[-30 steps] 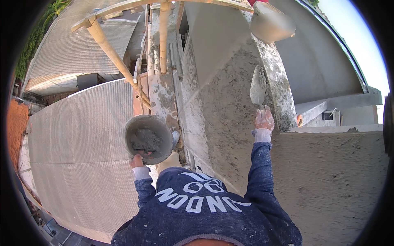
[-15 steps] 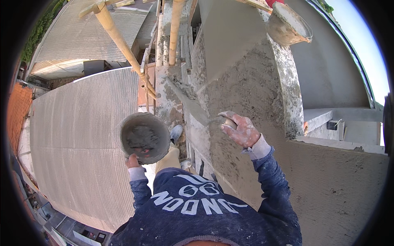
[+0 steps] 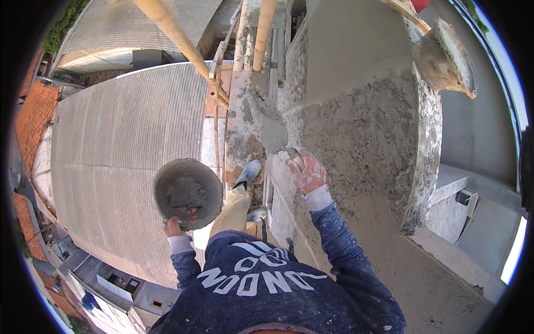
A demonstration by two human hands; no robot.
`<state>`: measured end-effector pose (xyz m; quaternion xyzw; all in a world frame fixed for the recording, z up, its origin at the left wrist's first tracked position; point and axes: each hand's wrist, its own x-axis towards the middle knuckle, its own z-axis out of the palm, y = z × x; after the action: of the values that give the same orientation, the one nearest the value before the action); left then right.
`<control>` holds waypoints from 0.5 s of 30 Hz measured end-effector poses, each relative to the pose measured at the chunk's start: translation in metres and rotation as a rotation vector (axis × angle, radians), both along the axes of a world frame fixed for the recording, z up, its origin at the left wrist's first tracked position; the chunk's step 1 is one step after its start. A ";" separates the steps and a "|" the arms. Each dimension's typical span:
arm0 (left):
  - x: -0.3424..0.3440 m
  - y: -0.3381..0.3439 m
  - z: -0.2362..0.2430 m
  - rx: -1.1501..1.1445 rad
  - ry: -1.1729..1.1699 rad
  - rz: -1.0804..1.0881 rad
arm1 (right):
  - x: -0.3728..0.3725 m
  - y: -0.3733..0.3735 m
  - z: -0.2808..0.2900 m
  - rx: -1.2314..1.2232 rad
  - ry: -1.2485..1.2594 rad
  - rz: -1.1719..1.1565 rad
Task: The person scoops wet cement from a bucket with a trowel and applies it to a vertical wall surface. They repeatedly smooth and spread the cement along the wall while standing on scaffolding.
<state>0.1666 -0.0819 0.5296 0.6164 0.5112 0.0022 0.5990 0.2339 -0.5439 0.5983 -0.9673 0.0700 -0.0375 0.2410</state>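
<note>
At far left we see an orange tiled roof (image 3: 39, 119), then a grey corrugated roof (image 3: 128, 128). In front of its right edge we have a bucket (image 3: 188, 192) with dark grey mix inside; our left hand (image 3: 174, 227) clasps its near rim. A slanting bamboo pole (image 3: 177, 42) crosses the left edge of the narrow walkway (image 3: 239, 119), and an upright pole (image 3: 263, 39) obstructs its far end. Our forward shoe (image 3: 250, 171) is near the walkway's middle. Our right hand (image 3: 308, 175) is curled round the handle of a trowel (image 3: 272, 133), whose mortar-grey blade overlaps the walkway's right edge; we cannot tell whether it touches anything. Farther right rises a rough mortared wall (image 3: 361, 133). Near its upper right corner, a second bucket (image 3: 445, 61) is tilted, with a wooden strip (image 3: 406, 14) just beside it.
</note>
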 end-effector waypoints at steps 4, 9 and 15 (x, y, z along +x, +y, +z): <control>0.011 0.005 -0.010 -0.120 0.016 -0.023 | 0.028 -0.071 -0.016 1.050 0.780 -0.415; 0.045 -0.004 -0.019 0.051 -0.009 -0.180 | 0.048 -0.166 -0.035 0.070 0.154 -0.824; 0.082 -0.053 -0.002 -0.172 0.025 -0.044 | -0.001 -0.158 -0.059 -0.087 0.379 -0.606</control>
<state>0.2482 -0.1351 0.5276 0.5736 0.5031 -0.0625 0.6434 0.2328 -0.7014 0.5390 -0.9018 0.3954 0.0695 0.1602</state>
